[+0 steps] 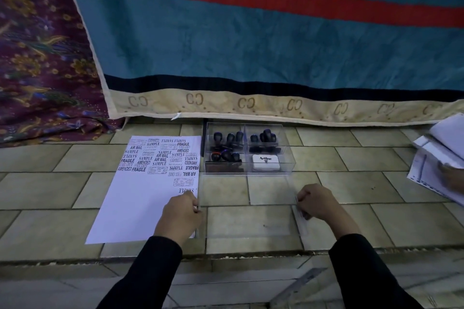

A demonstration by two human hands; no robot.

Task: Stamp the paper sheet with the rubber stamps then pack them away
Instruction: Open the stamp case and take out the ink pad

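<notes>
Paper sheet (148,190) lies on the tiled floor (351,183) at left, its top half covered w/ stamp prints. Left hand (181,213) pinches the left edge of a clear lid (247,218), grip closed on it. Behind the lid, clear box (286,148) w/ rubber stamps (227,139) and a white ink pad (265,162) inside. Right hand (318,202) grips the lid's right edge.

The paper sheet (148,183), left of centre, carries black stamped words: SAMPLE, AIR MAIL, FRAGILE, AMENDED, EXPRESS and FAX OUT, some upside down. The white ink pad (265,162) in the clear box (286,155) reads "Artline". The blanket's (251,45) beige border repeats "CC".
</notes>
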